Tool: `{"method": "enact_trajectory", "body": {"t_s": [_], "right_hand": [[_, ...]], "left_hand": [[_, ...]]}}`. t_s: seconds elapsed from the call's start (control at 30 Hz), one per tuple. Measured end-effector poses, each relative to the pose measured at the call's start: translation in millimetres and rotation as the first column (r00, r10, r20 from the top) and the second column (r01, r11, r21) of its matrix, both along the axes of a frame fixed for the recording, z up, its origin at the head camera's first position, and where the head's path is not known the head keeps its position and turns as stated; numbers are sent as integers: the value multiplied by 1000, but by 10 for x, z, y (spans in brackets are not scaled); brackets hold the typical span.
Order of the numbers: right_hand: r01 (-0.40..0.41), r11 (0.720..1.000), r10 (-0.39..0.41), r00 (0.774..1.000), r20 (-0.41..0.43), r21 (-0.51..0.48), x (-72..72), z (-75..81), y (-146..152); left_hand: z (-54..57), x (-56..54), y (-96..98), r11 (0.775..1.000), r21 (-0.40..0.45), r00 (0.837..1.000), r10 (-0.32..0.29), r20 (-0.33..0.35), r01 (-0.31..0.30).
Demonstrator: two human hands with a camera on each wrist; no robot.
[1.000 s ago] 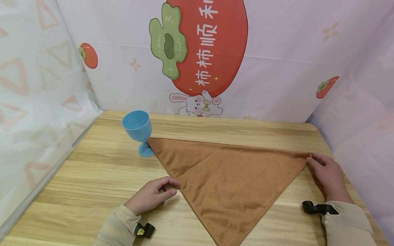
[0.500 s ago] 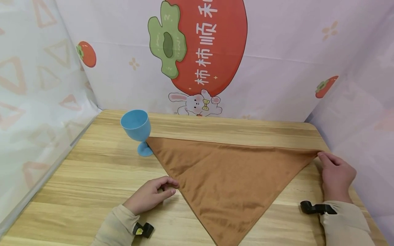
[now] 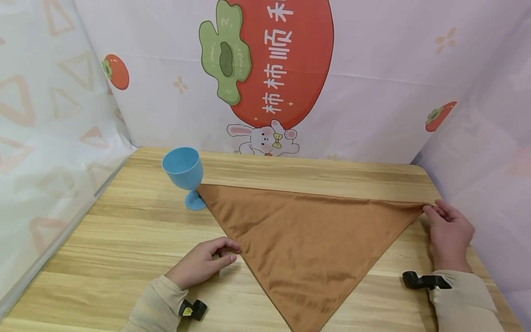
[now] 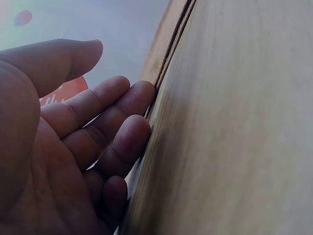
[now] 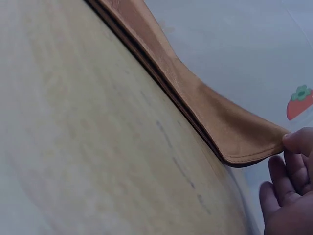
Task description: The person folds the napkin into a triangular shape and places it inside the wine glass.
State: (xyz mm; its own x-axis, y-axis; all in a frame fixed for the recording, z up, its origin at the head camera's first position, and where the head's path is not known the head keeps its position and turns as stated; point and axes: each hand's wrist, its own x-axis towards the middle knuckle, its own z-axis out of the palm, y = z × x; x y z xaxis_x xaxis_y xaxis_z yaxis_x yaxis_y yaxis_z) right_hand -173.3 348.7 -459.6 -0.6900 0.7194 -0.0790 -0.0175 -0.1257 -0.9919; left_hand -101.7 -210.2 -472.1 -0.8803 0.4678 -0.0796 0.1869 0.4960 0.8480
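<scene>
A brown cloth (image 3: 315,240), folded into a triangle, lies on the wooden table with its long edge toward the back and a point toward the front. My right hand (image 3: 451,235) pinches its right corner between thumb and fingers. In the right wrist view that corner of the cloth (image 5: 239,132) is lifted off the table, and layered edges show. My left hand (image 3: 205,262) rests on the table at the cloth's left edge, its fingertips right at the hem. The left wrist view shows those fingers (image 4: 132,139) loosely bent with nothing between them and the thumb.
A blue goblet (image 3: 184,170) stands upright at the back left, its foot close to the cloth's left corner. Printed fabric (image 3: 373,92) hangs behind the wooden table (image 3: 124,230) and along both sides. Each wrist carries a black camera mount.
My right hand has drawn the cloth's right corner outward to the right, then come back slightly. The left hand and the goblet stay in place.
</scene>
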Motion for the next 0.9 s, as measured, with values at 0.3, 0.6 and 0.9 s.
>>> {"method": "enact_trajectory", "body": {"t_s": [0.3,0.6,0.9], "right_hand": [[-39,999,39,999,-6,28,-18,-81,-9],[-68,996,69,998,-14,53,-19,-110,-5],[-93,996,93,995,26,13,-12,-103,11]], "left_hand": [[6,-4,0,1000,-4,1000,2,-6,-2],[4,-8,9,1000,4,1000,6,3,-6],[3,-8,13,1000,-1,1000,13,8,-13]]}}
